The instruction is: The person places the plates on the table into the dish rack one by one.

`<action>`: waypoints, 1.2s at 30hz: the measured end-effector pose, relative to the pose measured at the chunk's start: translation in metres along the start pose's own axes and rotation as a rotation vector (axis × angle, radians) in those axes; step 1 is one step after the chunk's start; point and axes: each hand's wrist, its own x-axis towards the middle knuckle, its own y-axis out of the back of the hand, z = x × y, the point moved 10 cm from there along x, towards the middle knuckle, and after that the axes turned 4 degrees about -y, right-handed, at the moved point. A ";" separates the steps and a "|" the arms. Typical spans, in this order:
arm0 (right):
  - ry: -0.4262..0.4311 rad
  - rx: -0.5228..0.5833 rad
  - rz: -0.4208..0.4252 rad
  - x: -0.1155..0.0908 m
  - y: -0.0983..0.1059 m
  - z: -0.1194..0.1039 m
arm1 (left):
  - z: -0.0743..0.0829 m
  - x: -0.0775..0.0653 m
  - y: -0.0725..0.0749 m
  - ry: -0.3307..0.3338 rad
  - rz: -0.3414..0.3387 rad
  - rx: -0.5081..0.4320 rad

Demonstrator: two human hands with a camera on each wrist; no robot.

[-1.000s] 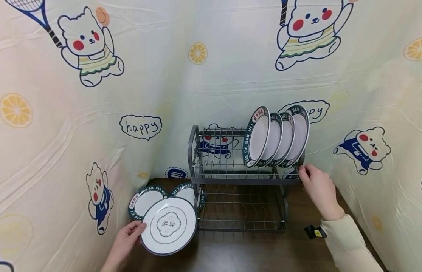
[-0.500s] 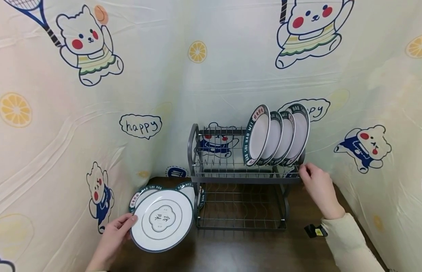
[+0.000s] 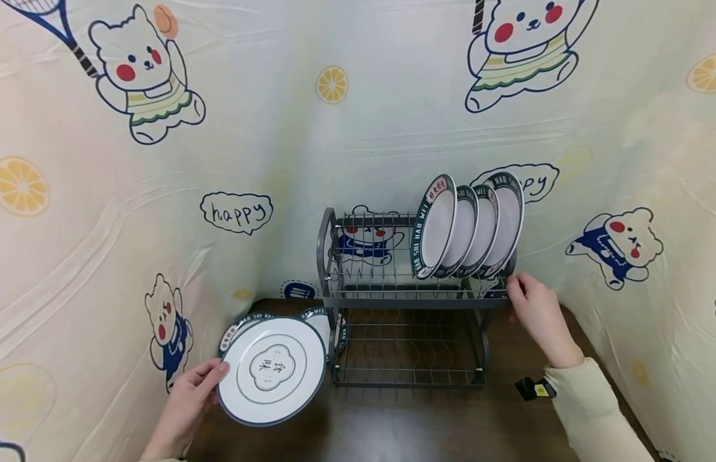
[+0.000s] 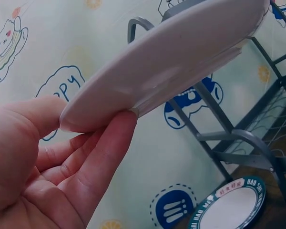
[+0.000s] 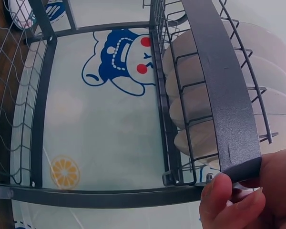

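In the head view my left hand (image 3: 187,398) pinches a white plate (image 3: 271,371) by its left edge, thumb on top. The plate carries a flower-shaped emblem with characters. From the left wrist view, the fingers (image 4: 117,138) reach under the plate (image 4: 167,62), whose pale underside shows. My right hand (image 3: 539,317) grips the right front corner of the grey two-tier dish rack (image 3: 416,304). Its thumb and fingers curl round the frame bar (image 5: 229,90) in the right wrist view. Several green-rimmed plates (image 3: 434,234) stand upright on the upper tier's right side.
Two more green-rimmed plates, one at the left (image 3: 233,333) and one beside the rack (image 3: 317,321), lie on the dark brown table (image 3: 404,423), partly hidden by the held plate. The lower wire tier (image 3: 410,359) bears nothing. A patterned cloth (image 3: 369,147) surrounds the workspace.
My left hand has carried the white plate left and slightly away from me, so it covers more of the left plate behind it. My right hand stays at the rack's corner.
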 end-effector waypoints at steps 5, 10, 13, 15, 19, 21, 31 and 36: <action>-0.031 0.027 -0.038 -0.001 -0.004 0.003 | 0.002 -0.002 -0.002 -0.010 -0.002 0.000; -0.046 0.040 -0.066 -0.001 -0.006 0.004 | 0.002 -0.002 -0.002 -0.034 0.006 -0.014; -0.052 0.047 -0.086 0.000 -0.007 0.003 | 0.002 -0.002 -0.002 -0.044 0.010 -0.029; -0.057 0.048 -0.098 0.000 -0.008 0.003 | 0.002 -0.002 -0.002 -0.040 0.010 -0.037; -0.075 0.062 -0.119 0.000 -0.009 0.004 | 0.001 -0.001 -0.001 -0.027 0.010 -0.034; -0.092 0.095 -0.136 0.000 -0.010 0.005 | 0.001 -0.001 -0.001 -0.022 0.009 -0.032; -0.145 0.196 -0.187 -0.001 -0.018 0.011 | 0.003 -0.002 -0.001 -0.028 0.011 -0.055; -0.143 0.188 -0.188 -0.001 -0.018 0.011 | 0.010 -0.004 -0.003 -0.063 0.002 -0.087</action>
